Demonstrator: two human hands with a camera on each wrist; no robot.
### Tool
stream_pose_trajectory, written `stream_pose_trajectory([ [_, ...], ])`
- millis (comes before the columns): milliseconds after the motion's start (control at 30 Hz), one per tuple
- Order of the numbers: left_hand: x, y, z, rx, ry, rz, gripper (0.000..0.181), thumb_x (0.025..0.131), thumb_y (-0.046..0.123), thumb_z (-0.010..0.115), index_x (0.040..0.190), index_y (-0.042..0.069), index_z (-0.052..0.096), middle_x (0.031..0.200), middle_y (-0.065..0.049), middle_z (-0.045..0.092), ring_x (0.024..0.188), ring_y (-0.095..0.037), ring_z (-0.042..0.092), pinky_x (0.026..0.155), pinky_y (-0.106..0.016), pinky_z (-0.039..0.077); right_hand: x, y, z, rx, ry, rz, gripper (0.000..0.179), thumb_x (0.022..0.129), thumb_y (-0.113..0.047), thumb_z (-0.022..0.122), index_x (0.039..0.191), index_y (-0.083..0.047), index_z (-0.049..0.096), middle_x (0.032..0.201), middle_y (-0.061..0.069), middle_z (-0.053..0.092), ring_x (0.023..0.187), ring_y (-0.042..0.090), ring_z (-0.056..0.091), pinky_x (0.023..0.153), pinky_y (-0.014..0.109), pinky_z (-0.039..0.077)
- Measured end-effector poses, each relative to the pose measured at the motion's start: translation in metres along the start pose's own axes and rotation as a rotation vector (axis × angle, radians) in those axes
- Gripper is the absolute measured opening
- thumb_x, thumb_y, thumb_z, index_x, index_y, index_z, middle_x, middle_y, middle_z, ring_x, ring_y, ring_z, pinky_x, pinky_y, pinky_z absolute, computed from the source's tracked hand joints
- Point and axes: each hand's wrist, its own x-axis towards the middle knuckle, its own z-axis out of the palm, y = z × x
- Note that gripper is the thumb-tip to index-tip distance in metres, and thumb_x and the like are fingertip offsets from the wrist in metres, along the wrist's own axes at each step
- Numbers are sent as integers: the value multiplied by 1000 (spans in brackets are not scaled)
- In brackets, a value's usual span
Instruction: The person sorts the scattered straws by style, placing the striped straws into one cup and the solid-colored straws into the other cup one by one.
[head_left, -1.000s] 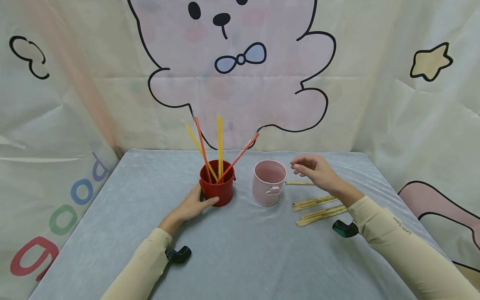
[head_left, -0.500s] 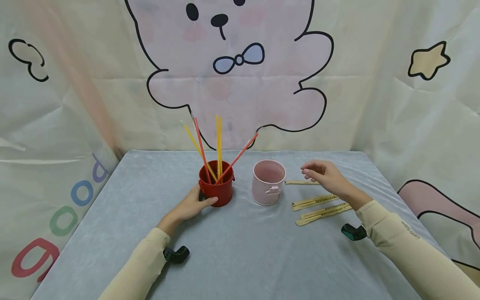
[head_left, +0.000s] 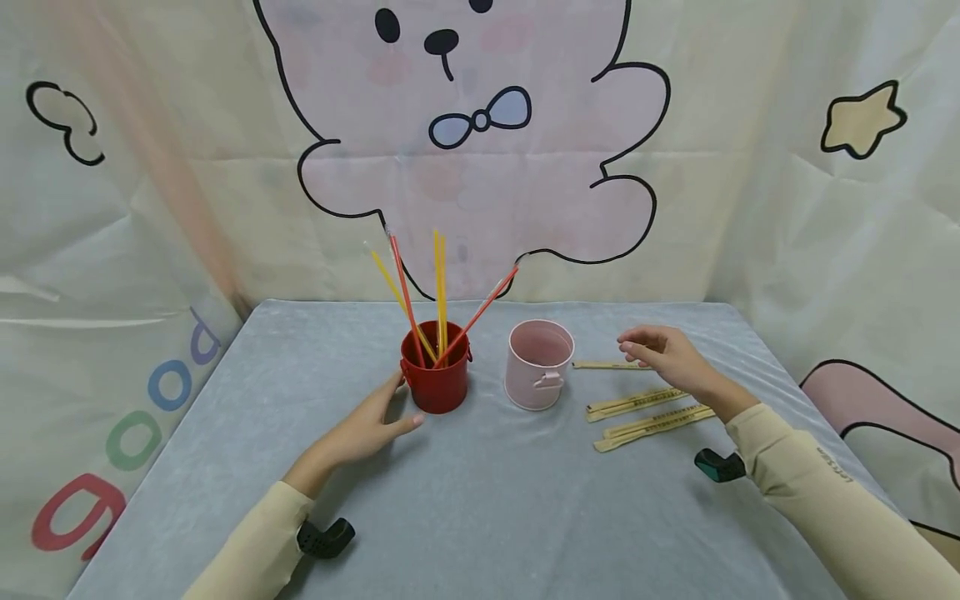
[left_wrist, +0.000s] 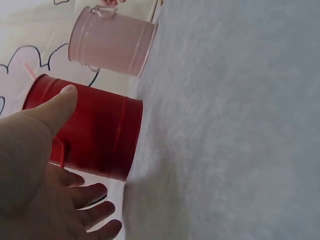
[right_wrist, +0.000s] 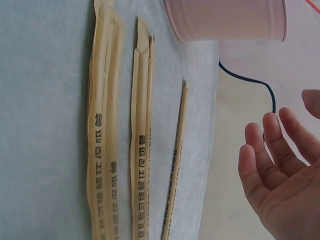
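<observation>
Left hand (head_left: 366,431) is spread, empty, red bucket (head_left: 441,392) just right of it. Right hand (head_left: 671,357) hangs loosely curved, empty; paper-wrapped straws (right_wrist: 140,110) lie below, pink bucket (head_left: 527,379) to its left.

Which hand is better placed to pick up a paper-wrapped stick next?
Likely the right hand: it is empty and near the paper-wrapped sticks. The left hand is farther off, by the red bucket, left of the pink bucket.
</observation>
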Motion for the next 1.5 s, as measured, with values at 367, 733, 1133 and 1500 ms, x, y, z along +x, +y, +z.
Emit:
stream_pose_trajectory([
  [367,-33,17,-4,79,-50,9,75,97,38,67,156,5,34,159,-18,42,148,-41,37,117,-65,32,-3,13,-7,10,19,-1,34,106,-24,54,128,1,62,109,-12,67,98,6,67,85,27,58],
  [733,-34,51,14,66,-15,60,61,96,37,68,149,14,49,151,-2,54,142,-30,47,115,-59,39,5,23,-15,71,-23,38,42,107,-28,50,136,3,56,110,-26,63,99,-4,63,87,22,57],
  [1133,6,76,57,38,-2,236,71,94,36,70,155,19,37,159,-2,41,150,-26,32,122,-54,32,8,38,-13,203,32,43,45,107,-34,50,139,-3,54,115,-30,63,104,-3,65,90,17,55],
  [1500,46,101,106,-48,36,147,101,95,36,69,164,20,-3,172,-1,8,159,-21,12,127,-50,22,8,55,-11,96,67,84,51,107,-36,48,145,-1,51,113,-36,55,107,-6,58,95,20,47],
])
